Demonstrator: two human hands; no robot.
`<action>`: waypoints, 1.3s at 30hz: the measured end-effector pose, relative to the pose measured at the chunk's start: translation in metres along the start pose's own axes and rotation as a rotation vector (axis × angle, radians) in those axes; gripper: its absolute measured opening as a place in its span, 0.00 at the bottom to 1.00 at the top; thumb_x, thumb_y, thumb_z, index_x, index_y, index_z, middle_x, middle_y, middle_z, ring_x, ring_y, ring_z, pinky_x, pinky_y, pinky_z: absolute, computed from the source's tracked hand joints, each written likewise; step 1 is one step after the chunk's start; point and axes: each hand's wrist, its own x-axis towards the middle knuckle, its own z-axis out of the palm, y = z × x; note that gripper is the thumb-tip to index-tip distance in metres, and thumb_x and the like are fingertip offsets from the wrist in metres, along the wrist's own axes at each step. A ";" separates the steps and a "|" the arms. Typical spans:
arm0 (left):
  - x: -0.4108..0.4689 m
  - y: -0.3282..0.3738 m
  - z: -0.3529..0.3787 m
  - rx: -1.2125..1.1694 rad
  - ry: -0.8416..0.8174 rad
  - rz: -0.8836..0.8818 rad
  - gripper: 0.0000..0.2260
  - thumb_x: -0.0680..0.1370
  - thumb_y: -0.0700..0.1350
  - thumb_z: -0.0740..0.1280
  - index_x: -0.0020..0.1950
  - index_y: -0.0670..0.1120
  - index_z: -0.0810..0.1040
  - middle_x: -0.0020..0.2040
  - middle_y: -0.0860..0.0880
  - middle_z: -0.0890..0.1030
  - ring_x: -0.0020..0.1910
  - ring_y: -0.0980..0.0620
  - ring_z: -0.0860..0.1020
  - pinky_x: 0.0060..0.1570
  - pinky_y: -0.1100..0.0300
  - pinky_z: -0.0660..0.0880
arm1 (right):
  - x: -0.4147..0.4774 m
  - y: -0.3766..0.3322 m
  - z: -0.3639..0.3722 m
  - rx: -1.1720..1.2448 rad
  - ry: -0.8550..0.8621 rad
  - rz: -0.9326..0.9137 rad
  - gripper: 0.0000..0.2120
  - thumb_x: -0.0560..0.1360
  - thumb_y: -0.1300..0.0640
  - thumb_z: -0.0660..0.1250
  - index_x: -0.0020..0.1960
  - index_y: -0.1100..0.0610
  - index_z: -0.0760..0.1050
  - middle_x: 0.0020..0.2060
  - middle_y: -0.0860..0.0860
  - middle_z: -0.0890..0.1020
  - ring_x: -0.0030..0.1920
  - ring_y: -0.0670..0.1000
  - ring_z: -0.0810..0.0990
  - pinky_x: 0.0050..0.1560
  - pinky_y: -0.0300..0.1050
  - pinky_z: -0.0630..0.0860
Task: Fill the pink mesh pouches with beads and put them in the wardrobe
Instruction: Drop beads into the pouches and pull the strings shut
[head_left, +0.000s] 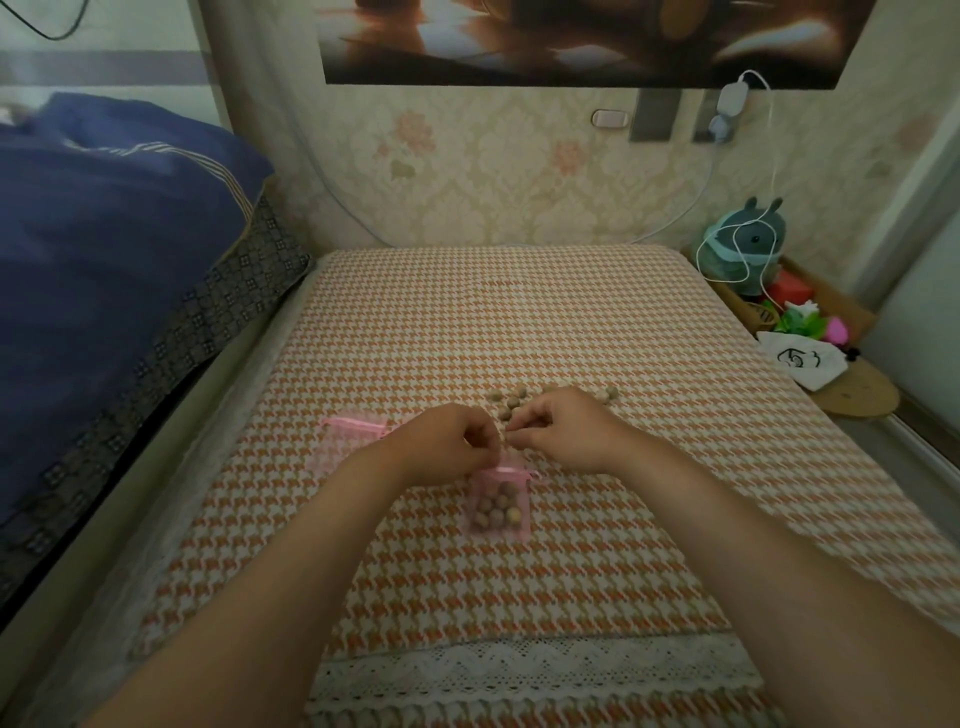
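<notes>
On the bed cover rests the filled pouch. The left hand pinches its gathered mouth. The right hand, just up-right of the pouch, has curled, pinched fingertips; on what, I cannot tell. Loose beads lie beyond the pouch and an empty pouch lies to its left. Best to draw the ribbons evenly and keep the pouch low.

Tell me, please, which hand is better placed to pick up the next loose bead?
Probably the right hand: it sits beside the loose beads, while the left hand pinches the top of the bead-filled pouch and would have to let go.
</notes>
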 end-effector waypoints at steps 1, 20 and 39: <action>-0.001 0.001 -0.001 -0.027 -0.008 0.016 0.04 0.77 0.44 0.71 0.43 0.52 0.81 0.42 0.55 0.82 0.40 0.57 0.78 0.42 0.63 0.74 | 0.000 -0.003 -0.002 -0.009 -0.023 -0.016 0.05 0.76 0.52 0.74 0.51 0.51 0.87 0.41 0.40 0.83 0.42 0.39 0.79 0.42 0.35 0.72; -0.005 -0.001 -0.002 -0.101 0.000 0.064 0.04 0.76 0.41 0.72 0.43 0.49 0.81 0.38 0.54 0.83 0.36 0.58 0.81 0.40 0.62 0.77 | -0.011 -0.018 -0.011 -0.137 -0.243 0.037 0.17 0.81 0.49 0.64 0.41 0.58 0.83 0.31 0.49 0.77 0.33 0.53 0.74 0.38 0.50 0.72; 0.049 0.024 0.049 0.213 0.225 -0.122 0.11 0.77 0.49 0.66 0.57 0.49 0.82 0.53 0.49 0.83 0.52 0.48 0.80 0.50 0.54 0.78 | 0.000 0.015 -0.008 -0.554 0.182 0.076 0.08 0.76 0.57 0.70 0.50 0.44 0.84 0.42 0.42 0.81 0.47 0.50 0.82 0.41 0.42 0.72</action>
